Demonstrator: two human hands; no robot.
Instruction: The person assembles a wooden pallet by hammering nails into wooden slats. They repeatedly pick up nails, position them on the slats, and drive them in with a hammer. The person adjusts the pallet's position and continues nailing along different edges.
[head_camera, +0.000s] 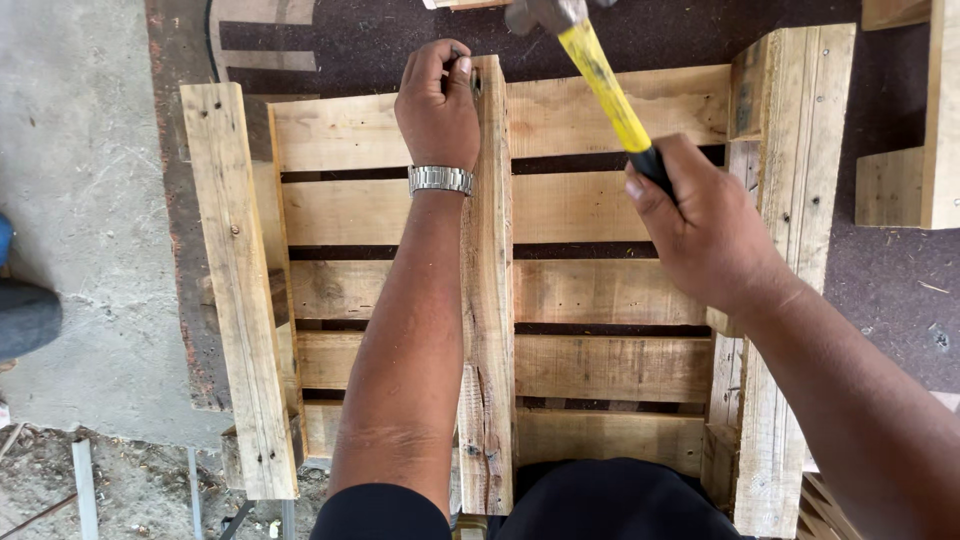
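Hammer (598, 78) raised at about one o'clock, its yellow handle running on a slant from the dark head at the top edge down to the right hand (705, 235), whose grip is clenched around the black end of the shaft; the head hangs just to the right of and above the far end of the middle plank (488, 300), apart from it; that plank runs its long axis from six o'clock to twelve o'clock down the centre of the wooden pallet (600, 290), crossing the slats that lie from nine to three; the left hand (437, 105) sits at about eleven o'clock on the plank's far end, fingers curled and pinched together against the top left corner of the wood, seemingly around something small and dark, perhaps a nail, though it is too small to tell; a metal wristwatch (440, 180) shows on that wrist; the left hand is the nearer of the two to the plank's end, touching it, with the hammer head close beside at its upper right; the pallet rests on dark ground (900, 290), with pale concrete (80, 200) at nine o'clock and more timber (900, 180) at two o'clock
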